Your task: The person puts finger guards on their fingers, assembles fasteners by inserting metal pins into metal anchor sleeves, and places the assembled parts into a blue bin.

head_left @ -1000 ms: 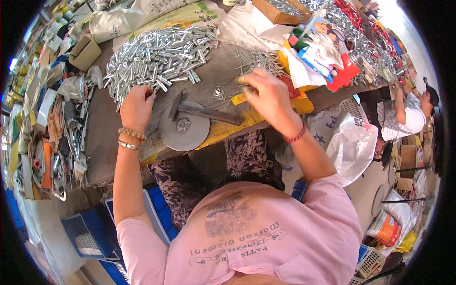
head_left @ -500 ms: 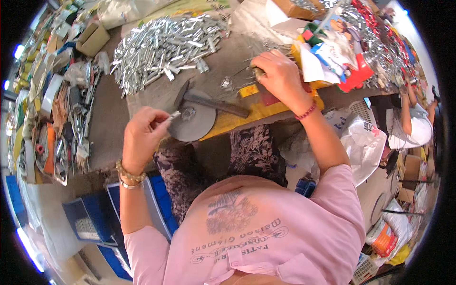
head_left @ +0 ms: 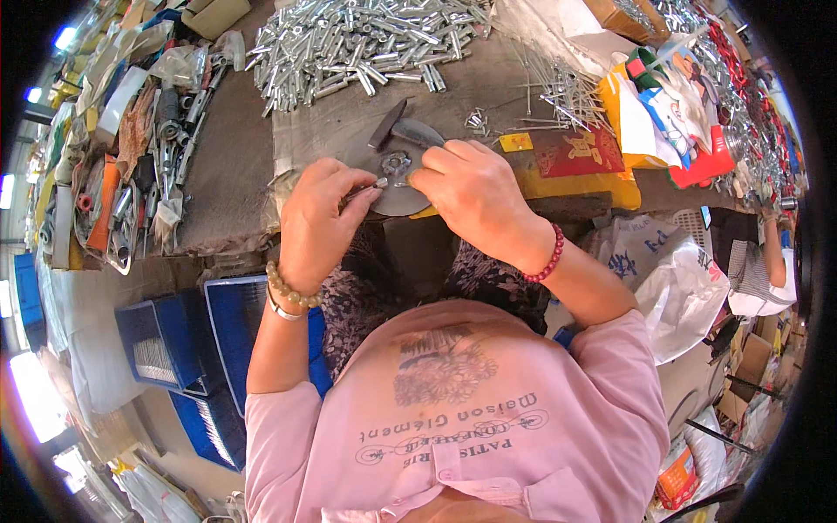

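A small silver metal piece sticks out from the pinched thumb and forefinger of my left hand. Facing it, my right hand has its fingertips pressed together; whatever they hold is too small or hidden to name. Both hands are over a round grey metal plate. Shiny metal bits lie on that plate between my fingertips. A hammer rests across the plate's far side, its handle partly covered by my right hand.
A heap of silver metal tubes covers the table's far part. Thin metal pins lie at the right, near a red packet. Tools crowd the left. Blue crates stand below; a person works far right.
My right hand has come left from the thin pins to the plate. My left hand has moved right, bringing the metal piece over the plate. The view has shifted too.
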### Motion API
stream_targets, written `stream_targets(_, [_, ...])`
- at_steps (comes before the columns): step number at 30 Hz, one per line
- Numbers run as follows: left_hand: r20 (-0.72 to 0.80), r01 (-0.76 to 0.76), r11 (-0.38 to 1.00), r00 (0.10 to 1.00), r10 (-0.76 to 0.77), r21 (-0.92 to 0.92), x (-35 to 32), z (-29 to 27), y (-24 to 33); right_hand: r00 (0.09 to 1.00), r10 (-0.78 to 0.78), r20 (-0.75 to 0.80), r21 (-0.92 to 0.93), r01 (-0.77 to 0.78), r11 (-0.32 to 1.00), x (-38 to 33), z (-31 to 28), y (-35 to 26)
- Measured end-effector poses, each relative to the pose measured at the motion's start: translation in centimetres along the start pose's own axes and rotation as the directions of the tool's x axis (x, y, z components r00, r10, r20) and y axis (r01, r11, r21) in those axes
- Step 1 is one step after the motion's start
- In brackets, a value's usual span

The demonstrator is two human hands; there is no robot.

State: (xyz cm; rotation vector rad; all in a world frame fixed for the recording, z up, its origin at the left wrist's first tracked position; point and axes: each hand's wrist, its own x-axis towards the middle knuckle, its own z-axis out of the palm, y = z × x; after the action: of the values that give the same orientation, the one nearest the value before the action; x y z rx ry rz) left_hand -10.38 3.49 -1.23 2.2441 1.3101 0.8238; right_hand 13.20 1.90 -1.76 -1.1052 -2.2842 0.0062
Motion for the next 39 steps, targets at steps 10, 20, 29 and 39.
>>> stream_targets(10, [-0.01, -0.013, 0.999, 1.0, 0.012, -0.05, -0.6, 0.3, -0.4, 0.998, -0.056, 0.002, -0.002, 0.056, 0.998, 0.5, 0.3, 0.3])
stream_targets(20, [-0.053, -0.028, 0.995, 0.998, 0.023, -0.091, -0.8, 0.7, -0.7, 0.999, -0.032, 0.005, 0.071, 0.032, 0.997, 0.8, 1.0, 0.6])
stream_targets(29, [-0.091, -0.062, 0.995, 0.994, 0.055, -0.076, -1.0, 1.1, -0.1, 0.994, -0.108, 0.034, 0.018, 0.107, 0.994, 0.7, 1.2, 0.2])
stream_targets(39, [-0.071, -0.029, 0.998, 0.997, 0.025, -0.058, -0.9, 0.7, 0.3, 0.953, 0.261, -0.15, -0.058, -0.272, 0.96, -0.4, -4.3, 6.2])
